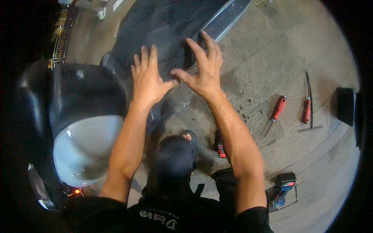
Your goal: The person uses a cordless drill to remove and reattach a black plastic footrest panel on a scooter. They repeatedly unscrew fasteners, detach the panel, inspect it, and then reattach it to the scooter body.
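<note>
My left hand (149,79) has its fingers spread over a dark grey, scooter-like body panel (155,31); whether the fingertips press on it I cannot tell. Close by on the right, my right hand (204,68) is spread with thumb and fingers apart and curved, at the panel's lower right side. Nothing shows in either hand. A long dark strip with a pale, shiny edge (229,17) runs away from the right fingertips. Left of my left arm stands a glossy black body with a pale grey, rounded surface (87,145).
Right on the paved ground lie a red-handled screwdriver (279,108), another red-handled tool (307,112) beside a thin T-shaped bar (311,128), and small dark bits (244,115). A cordless power tool (285,182) sits lower right, a black box (345,105) far right. A red-and-black object (221,150) is near my foot.
</note>
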The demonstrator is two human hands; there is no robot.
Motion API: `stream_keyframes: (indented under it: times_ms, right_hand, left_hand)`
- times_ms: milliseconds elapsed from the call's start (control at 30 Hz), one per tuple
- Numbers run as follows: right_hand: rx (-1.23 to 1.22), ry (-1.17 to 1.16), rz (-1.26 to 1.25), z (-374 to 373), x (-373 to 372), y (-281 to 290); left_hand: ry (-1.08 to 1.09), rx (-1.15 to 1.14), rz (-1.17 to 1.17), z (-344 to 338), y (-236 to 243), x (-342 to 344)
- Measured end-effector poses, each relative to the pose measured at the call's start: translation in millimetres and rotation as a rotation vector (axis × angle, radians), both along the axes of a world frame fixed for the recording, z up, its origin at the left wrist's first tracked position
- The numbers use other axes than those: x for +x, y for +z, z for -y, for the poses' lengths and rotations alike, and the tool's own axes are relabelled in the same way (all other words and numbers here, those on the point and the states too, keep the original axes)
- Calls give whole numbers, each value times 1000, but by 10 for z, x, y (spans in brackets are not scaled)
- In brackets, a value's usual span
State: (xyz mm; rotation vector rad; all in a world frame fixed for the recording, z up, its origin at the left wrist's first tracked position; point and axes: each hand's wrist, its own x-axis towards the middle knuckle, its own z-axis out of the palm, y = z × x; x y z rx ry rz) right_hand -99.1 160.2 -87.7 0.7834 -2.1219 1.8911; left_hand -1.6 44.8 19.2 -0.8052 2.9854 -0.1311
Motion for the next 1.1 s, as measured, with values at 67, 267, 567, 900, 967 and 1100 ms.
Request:
stream_keyframes:
  times_ms: [67,267,567,900,967,1100]
  right_hand:
    - [-160,-166,182,40,30,-292]
    - [-559,-749,597,385,-9,-314]
    - [-293,-615,84,595,-120,199]
    - [-452,-322,126,123,172,-107]
    - [-14,16,47,-772,345,-612]
    - [907,603,314,-2650,1220,-1274]
  left_hand:
    - [-32,28,6,41,-13,7]
    - [-69,12,34,44,-4,39]
    - [-58,-66,48,-14,-93,57]
    - [-170,-91,-79,212,-210,159]
    - [-211,-120,-115,275,-155,204]
    - [-273,-130,-143,159,-257,50]
